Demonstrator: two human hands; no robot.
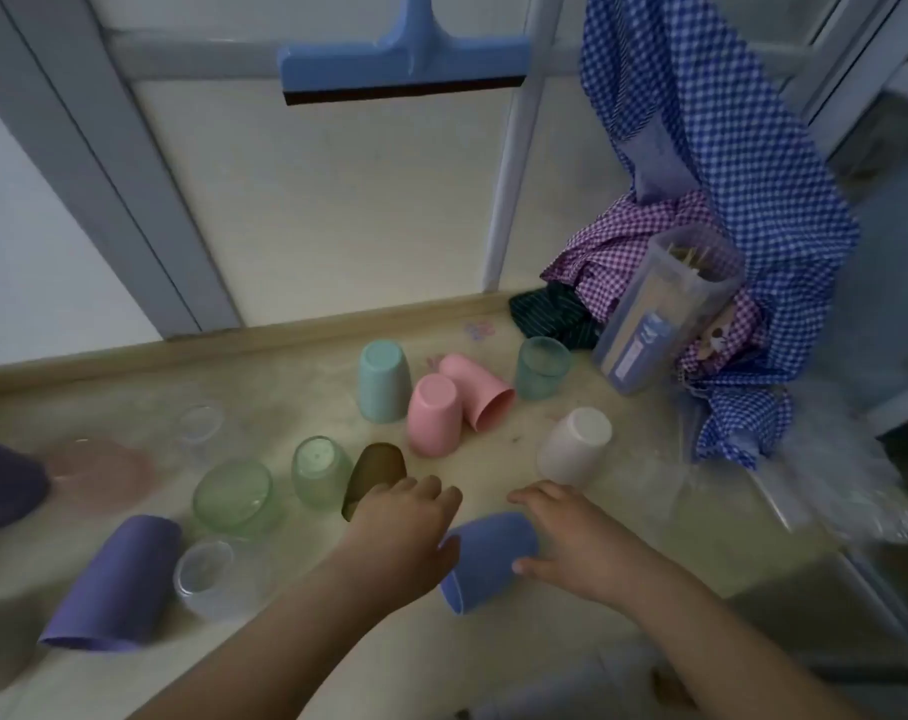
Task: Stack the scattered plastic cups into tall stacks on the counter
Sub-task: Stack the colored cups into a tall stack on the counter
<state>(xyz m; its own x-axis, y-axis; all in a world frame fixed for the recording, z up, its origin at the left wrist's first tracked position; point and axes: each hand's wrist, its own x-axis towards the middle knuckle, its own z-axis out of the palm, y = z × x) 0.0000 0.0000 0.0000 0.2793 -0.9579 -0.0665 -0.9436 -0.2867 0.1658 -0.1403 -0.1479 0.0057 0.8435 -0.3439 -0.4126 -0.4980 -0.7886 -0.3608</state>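
Plastic cups lie scattered on the beige counter. A blue cup lies on its side between my hands; my right hand touches its right side with fingers spread, my left hand hovers open at its left. A brown translucent cup sits just beyond my left hand. Further back stand a teal cup upside down, two pink cups, a dark green cup and a white cup. At the left are green translucent cups, clear cups and a purple cup on its side.
Checkered blue and purple cloths pile at the back right beside a clear canister of sticks. Crinkled clear plastic lies at the right edge. A blue squeegee hangs on the window frame behind. A pink lid lies at the left.
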